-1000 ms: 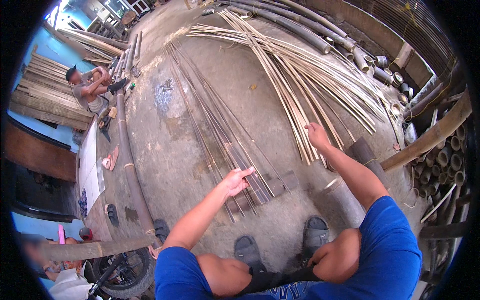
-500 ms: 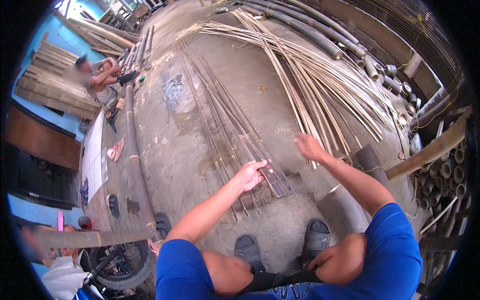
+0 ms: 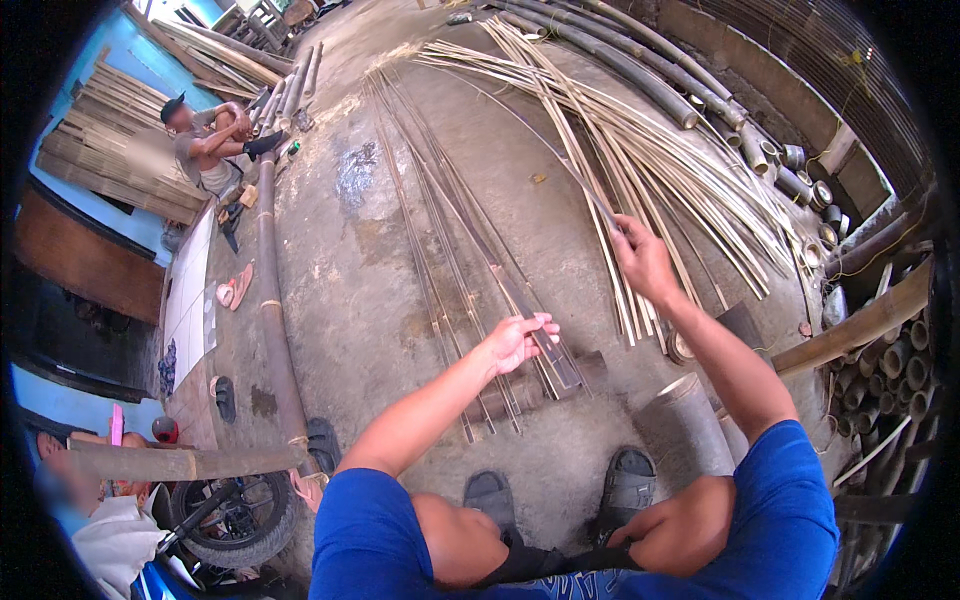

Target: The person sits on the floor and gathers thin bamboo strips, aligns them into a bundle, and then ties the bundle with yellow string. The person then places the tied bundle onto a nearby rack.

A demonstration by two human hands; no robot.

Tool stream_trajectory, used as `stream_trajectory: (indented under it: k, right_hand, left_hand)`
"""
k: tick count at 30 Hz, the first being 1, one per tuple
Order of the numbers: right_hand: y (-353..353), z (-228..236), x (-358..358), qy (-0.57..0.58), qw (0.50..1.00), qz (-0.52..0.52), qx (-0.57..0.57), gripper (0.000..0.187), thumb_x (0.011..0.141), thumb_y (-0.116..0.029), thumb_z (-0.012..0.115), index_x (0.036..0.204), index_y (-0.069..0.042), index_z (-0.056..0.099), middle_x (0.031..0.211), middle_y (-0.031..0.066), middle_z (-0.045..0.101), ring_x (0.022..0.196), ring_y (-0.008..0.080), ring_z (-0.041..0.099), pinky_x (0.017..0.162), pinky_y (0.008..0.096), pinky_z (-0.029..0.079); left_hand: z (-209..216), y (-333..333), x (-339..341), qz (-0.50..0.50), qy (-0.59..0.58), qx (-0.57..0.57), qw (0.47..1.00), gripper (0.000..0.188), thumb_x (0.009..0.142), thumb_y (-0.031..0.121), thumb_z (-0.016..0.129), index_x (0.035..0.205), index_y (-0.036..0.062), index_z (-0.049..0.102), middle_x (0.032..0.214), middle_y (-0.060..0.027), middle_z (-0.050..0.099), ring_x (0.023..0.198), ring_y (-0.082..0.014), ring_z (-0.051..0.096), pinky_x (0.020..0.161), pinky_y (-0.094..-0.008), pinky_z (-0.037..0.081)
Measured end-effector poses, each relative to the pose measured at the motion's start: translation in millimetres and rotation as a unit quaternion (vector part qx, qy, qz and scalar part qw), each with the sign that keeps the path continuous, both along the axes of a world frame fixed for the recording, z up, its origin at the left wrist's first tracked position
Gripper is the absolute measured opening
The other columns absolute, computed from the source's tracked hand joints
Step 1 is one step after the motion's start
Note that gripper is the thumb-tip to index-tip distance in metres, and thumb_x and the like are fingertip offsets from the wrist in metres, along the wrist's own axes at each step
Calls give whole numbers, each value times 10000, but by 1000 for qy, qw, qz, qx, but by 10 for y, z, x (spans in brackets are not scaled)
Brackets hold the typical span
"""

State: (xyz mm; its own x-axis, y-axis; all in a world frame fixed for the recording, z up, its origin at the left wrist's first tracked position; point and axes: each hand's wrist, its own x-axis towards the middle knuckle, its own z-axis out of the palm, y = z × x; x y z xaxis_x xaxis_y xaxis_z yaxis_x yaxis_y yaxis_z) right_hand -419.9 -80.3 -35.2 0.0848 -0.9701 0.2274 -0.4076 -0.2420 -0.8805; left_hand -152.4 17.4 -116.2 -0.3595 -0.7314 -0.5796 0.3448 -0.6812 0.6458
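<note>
My left hand [image 3: 522,342] is closed around a few long, dark-skinned bamboo strips [image 3: 540,335]. Their near ends reach past my fingers toward a short bamboo piece [image 3: 490,405] lying crosswise on the floor. Further to the right, my right hand [image 3: 648,262] pinches the near end of a single thin bamboo strip [image 3: 575,175]. That strip curves away toward the far ends of the pale bamboo strips [image 3: 640,170], which lie spread in a pile on the right. More dark strips [image 3: 432,270] rest on the floor left of my left hand.
A thick bamboo pole [image 3: 272,330] runs along the left, with a seated person [image 3: 205,145] beyond it. A cut bamboo tube [image 3: 690,420] stands near my right knee. Bamboo poles [image 3: 640,75] line the far right. A motorbike wheel [image 3: 240,520] is at lower left.
My right hand has moved away from me and slightly right, and a thin strip now shows in its fingers. My left hand stays on the dark strips, shifted slightly right.
</note>
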Motion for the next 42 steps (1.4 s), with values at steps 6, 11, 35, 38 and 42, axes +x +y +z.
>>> stream_trajectory:
  k: [6, 11, 35, 38, 42]
  right_hand:
    - [-570, -145, -1298, 326, 935, -36, -133, 331, 998, -238, 442, 1235, -105, 632, 989, 221, 690, 893, 426, 657, 789, 509, 517]
    - [-1001, -101, -2101, 392, 907, -151, -7, 302, 959, -284, 460, 1075, -100, 670, 1000, 220, 687, 934, 417, 656, 827, 521, 508]
    - [-1, -418, -219, 212, 908, 268, 242, 719, 988, -521, 486, 1495, -28, 350, 1540, 225, 339, 1430, 356, 333, 1197, 472, 256]
    - [553, -281, 189, 28, 875, 281, 393, 600, 991, -402, 563, 1428, -6, 456, 1051, 142, 711, 897, 260, 682, 797, 387, 532]
    - [478, -431, 120, 33, 989, 74, 120, 387, 985, -294, 593, 1272, -33, 601, 735, 16, 635, 628, 111, 546, 586, 303, 450]
  left_hand:
    - [-158, 25, -45, -10, -20, 29, 999, 336, 1005, 192, 546, 1286, 11, 512, 1166, -157, 658, 1012, -266, 676, 853, -379, 568]
    - [-241, -61, -168, -4, -4, 48, 999, 391, 1003, 165, 546, 1340, -14, 463, 1175, -162, 652, 1037, -259, 679, 899, -372, 575]
    - [-234, -17, -345, -27, 47, 59, 997, 270, 998, 217, 582, 1224, 69, 593, 1027, -43, 665, 950, -162, 664, 815, -307, 549]
    - [-142, -80, -361, -26, 63, 33, 997, 290, 1001, 233, 575, 1235, 62, 584, 1087, -71, 665, 975, -185, 668, 812, -323, 549]
    - [-8, -188, -381, 13, 29, 13, 999, 356, 989, 250, 596, 1293, 73, 540, 1079, -78, 663, 961, -199, 668, 813, -343, 551]
